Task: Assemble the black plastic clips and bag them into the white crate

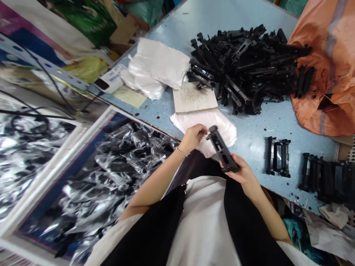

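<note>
My right hand [242, 170] is closed around the lower end of a long black plastic part [222, 151], held tilted over the table's near edge. My left hand [194, 136] has its fingers curled at the part's upper end, resting on a stack of thin clear plastic bags [224, 123]. A bracelet sits on my left wrist. Whether the left fingers pinch a bag or the part, I cannot make out.
A big heap of black parts [246, 66] lies at the back of the blue table [277, 122], beside an orange sack [330, 62]. Lined-up parts [278, 156] and another row [327, 179] stand right. A white board [194, 98], more bags [158, 66], and a bin of bagged parts [111, 173] sit left.
</note>
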Demonstrator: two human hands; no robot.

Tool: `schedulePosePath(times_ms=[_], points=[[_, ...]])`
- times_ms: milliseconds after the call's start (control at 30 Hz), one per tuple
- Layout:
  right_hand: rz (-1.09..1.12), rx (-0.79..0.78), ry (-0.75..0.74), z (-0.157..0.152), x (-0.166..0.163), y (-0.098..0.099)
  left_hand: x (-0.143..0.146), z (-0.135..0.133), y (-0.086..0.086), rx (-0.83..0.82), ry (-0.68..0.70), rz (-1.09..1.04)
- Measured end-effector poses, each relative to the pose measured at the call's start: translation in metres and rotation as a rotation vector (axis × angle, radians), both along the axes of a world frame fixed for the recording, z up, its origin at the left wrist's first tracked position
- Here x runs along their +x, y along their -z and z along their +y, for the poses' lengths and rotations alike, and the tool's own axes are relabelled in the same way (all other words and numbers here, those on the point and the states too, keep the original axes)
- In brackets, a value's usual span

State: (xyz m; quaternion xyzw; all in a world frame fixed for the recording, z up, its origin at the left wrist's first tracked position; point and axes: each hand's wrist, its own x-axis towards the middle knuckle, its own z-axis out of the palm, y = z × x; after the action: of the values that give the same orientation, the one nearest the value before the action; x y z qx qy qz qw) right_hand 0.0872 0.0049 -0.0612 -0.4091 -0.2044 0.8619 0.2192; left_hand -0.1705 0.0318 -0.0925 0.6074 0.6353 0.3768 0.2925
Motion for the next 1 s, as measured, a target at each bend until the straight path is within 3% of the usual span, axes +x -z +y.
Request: schedulePosePath(times_ms=[100,200,300,400,500,567,667,833,1000], points=[[0.082,-0.143,0.014,0.007,-0.022,0.018,0.000,-0.011,-0.009,0.216,0.071,0.307],[0.149,-0.162,0.056,0.014,-0.033,0.028,0.011,-0.033,-0.026,0.378,0.194,0.445],[0.045,0.030,0.112,0.016,-0.034,0.025,0.036,-0.062,-0.039,0.515,0.349,0.378],[-0.171,0.334,0.117,0.008,-0.033,0.013,0.060,-0.082,-0.040,0.491,0.409,0.270],[-0.349,0.668,-0.028,-0.004,-0.029,-0.001,0.067,-0.092,-0.032,0.425,0.372,0.239],[-0.319,0.748,-0.170,-0.009,-0.026,-0.004,0.062,-0.096,-0.026,0.402,0.311,0.254],[-0.207,0.631,-0.247,-0.009,-0.028,0.003,0.053,-0.102,-0.019,0.351,0.238,0.296],[-0.071,0.310,-0.080,0.008,-0.037,0.028,0.057,-0.096,-0.010,0.241,0.188,0.524],[0.104,0.144,-0.255,0.031,-0.028,0.031,0.054,-0.095,-0.012,0.297,0.142,0.599]])
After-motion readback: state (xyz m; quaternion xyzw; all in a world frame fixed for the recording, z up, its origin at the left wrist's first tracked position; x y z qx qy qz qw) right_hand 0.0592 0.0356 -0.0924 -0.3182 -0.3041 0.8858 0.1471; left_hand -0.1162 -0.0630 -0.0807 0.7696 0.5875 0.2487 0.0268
